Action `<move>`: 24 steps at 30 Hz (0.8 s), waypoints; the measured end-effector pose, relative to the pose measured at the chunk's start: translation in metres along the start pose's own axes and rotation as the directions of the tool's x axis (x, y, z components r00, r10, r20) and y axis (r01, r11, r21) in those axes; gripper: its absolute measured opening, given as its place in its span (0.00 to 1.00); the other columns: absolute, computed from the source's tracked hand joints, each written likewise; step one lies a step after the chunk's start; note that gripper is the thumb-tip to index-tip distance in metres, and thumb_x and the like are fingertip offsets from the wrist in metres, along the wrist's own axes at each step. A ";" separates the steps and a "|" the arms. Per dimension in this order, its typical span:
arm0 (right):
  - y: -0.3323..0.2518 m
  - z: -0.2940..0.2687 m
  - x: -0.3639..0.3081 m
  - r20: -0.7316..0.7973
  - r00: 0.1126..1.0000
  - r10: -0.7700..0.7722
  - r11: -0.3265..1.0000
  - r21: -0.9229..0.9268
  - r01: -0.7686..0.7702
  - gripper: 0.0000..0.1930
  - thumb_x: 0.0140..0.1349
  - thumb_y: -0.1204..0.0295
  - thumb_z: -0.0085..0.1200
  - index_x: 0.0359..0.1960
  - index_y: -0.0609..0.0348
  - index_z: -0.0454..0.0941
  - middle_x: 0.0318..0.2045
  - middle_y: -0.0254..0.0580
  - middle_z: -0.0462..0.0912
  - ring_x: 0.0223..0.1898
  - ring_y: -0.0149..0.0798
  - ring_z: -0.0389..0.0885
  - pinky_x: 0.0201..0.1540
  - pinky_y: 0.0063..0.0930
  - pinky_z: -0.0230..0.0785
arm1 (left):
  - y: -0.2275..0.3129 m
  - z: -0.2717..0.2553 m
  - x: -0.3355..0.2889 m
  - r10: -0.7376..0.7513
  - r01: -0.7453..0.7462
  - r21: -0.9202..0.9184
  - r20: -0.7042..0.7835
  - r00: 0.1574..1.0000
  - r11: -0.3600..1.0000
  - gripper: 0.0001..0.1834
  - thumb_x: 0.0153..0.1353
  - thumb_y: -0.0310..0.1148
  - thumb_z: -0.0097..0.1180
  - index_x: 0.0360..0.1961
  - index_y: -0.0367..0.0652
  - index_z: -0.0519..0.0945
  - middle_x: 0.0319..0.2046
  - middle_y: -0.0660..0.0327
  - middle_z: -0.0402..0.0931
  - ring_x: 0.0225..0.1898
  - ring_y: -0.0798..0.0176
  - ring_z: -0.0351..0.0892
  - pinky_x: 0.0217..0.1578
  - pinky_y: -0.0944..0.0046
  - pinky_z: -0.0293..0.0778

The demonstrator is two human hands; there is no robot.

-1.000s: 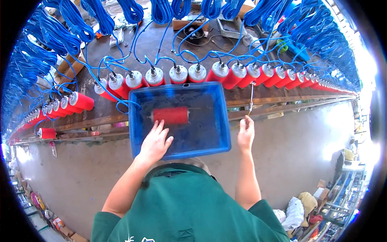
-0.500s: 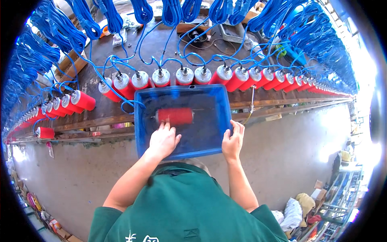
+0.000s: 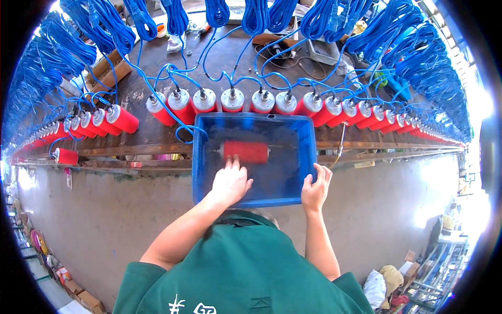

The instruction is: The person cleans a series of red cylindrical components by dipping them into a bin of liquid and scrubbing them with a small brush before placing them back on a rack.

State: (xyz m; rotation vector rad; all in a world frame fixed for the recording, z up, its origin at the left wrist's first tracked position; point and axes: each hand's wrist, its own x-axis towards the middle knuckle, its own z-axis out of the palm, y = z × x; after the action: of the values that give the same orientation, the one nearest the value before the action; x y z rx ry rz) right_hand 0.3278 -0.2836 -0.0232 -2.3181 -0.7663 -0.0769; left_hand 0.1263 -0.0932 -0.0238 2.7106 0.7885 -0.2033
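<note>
A red cylinder [image 3: 252,152] with metal ends lies on its side in a rectangular blue tub [image 3: 251,203]. The tub's dark inside has a sheen with blue reflections, like shallow liquid. My left hand [image 3: 231,184] reaches over the near side, its fingers stretched and their tips touching the cylinder's near left part, not wrapped round it. At the tub's right rim is my right hand [image 3: 316,191], thumb on the inner side and fingers along the outside, holding the edge.
Red cylinders [image 3: 181,108] with silver caps and blue cables line the workbench [image 3: 157,60] on both sides of the tub. Coiled blue cables [image 3: 256,15] hang beyond. A thin metal rod [image 3: 342,140] hangs right of the tub. Boxes and bags [image 3: 375,287] lie at the lower right.
The whole view has shifted a little, so bench, tub and hands appear farther right. Both hands keep their places on the cylinder and the tub's rim.
</note>
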 end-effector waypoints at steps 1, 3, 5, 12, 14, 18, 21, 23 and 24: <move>0.001 0.000 0.000 0.000 1.000 -0.006 1.000 -0.008 0.006 0.20 0.65 0.79 0.55 0.59 0.62 0.79 0.58 0.52 0.75 0.63 0.57 0.75 0.68 0.46 0.69 | 0.000 0.000 0.000 -0.003 0.003 0.000 -0.001 1.000 1.000 0.29 0.71 0.52 0.61 0.56 0.35 0.83 0.72 0.30 0.66 0.75 0.34 0.67 0.66 0.48 0.76; 0.001 0.000 0.000 0.001 1.000 -0.013 1.000 -0.015 0.013 0.20 0.65 0.79 0.55 0.59 0.62 0.79 0.58 0.52 0.76 0.63 0.57 0.75 0.69 0.46 0.69 | 0.000 0.000 -0.001 0.003 -0.003 -0.015 -0.019 1.000 1.000 0.28 0.70 0.51 0.61 0.55 0.34 0.83 0.72 0.30 0.66 0.74 0.33 0.67 0.67 0.48 0.76; 0.000 -0.001 0.000 0.002 1.000 -0.005 1.000 -0.012 0.005 0.20 0.65 0.79 0.55 0.59 0.62 0.79 0.58 0.52 0.76 0.63 0.57 0.75 0.69 0.47 0.69 | 0.000 0.001 -0.002 0.002 -0.002 -0.018 -0.018 1.000 1.000 0.28 0.70 0.51 0.61 0.54 0.34 0.83 0.71 0.29 0.66 0.74 0.33 0.67 0.67 0.48 0.76; 0.000 -0.001 0.001 0.010 1.000 -0.012 1.000 -0.017 0.012 0.20 0.65 0.78 0.56 0.59 0.62 0.79 0.58 0.53 0.75 0.63 0.57 0.75 0.69 0.47 0.69 | -0.002 0.000 -0.002 0.015 -0.015 -0.031 -0.018 1.000 0.999 0.27 0.70 0.51 0.62 0.53 0.33 0.83 0.71 0.29 0.66 0.74 0.33 0.68 0.66 0.48 0.76; -0.003 -0.002 0.001 0.010 1.000 -0.013 1.000 -0.020 0.013 0.20 0.65 0.78 0.56 0.59 0.62 0.79 0.58 0.53 0.75 0.63 0.57 0.75 0.69 0.47 0.69 | -0.004 0.001 -0.003 0.019 -0.020 -0.038 -0.027 0.999 0.999 0.27 0.70 0.50 0.62 0.52 0.33 0.83 0.71 0.29 0.66 0.74 0.33 0.68 0.66 0.48 0.76; 0.002 -0.002 0.000 0.007 1.000 0.005 1.000 0.006 -0.005 0.20 0.65 0.78 0.56 0.59 0.62 0.79 0.58 0.53 0.75 0.63 0.57 0.75 0.68 0.47 0.69 | -0.001 0.001 -0.001 0.026 -0.026 -0.017 -0.031 0.999 1.000 0.27 0.69 0.51 0.62 0.52 0.33 0.83 0.71 0.29 0.67 0.74 0.33 0.68 0.66 0.48 0.77; 0.001 -0.001 0.000 0.002 1.000 -0.008 1.000 -0.005 0.008 0.20 0.65 0.79 0.57 0.59 0.62 0.79 0.58 0.53 0.76 0.63 0.58 0.75 0.68 0.46 0.69 | -0.003 0.002 -0.003 0.029 -0.030 -0.025 -0.036 0.999 0.999 0.27 0.69 0.51 0.62 0.52 0.34 0.83 0.71 0.29 0.67 0.74 0.33 0.68 0.67 0.48 0.76; 0.001 -0.001 0.000 -0.005 1.000 -0.019 1.000 -0.005 0.019 0.20 0.64 0.79 0.57 0.59 0.63 0.80 0.57 0.53 0.76 0.62 0.58 0.76 0.68 0.46 0.69 | -0.003 0.004 -0.003 0.029 -0.030 -0.025 -0.036 0.999 0.999 0.27 0.69 0.51 0.62 0.52 0.34 0.83 0.71 0.29 0.67 0.74 0.32 0.67 0.67 0.48 0.76; 0.001 -0.001 0.000 -0.006 1.000 -0.018 1.000 -0.004 0.018 0.20 0.64 0.79 0.57 0.59 0.63 0.80 0.57 0.53 0.76 0.62 0.58 0.76 0.68 0.46 0.69 | -0.003 0.003 -0.002 0.029 -0.030 -0.024 -0.035 0.999 0.999 0.28 0.69 0.51 0.62 0.52 0.34 0.83 0.71 0.29 0.67 0.74 0.32 0.67 0.67 0.48 0.76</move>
State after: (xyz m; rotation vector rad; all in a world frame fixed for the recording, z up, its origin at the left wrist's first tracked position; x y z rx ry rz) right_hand 0.3286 -0.2849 -0.0228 -2.3139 -0.7854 -0.0934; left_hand 0.1223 -0.0927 -0.0268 2.7077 0.7548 -0.1399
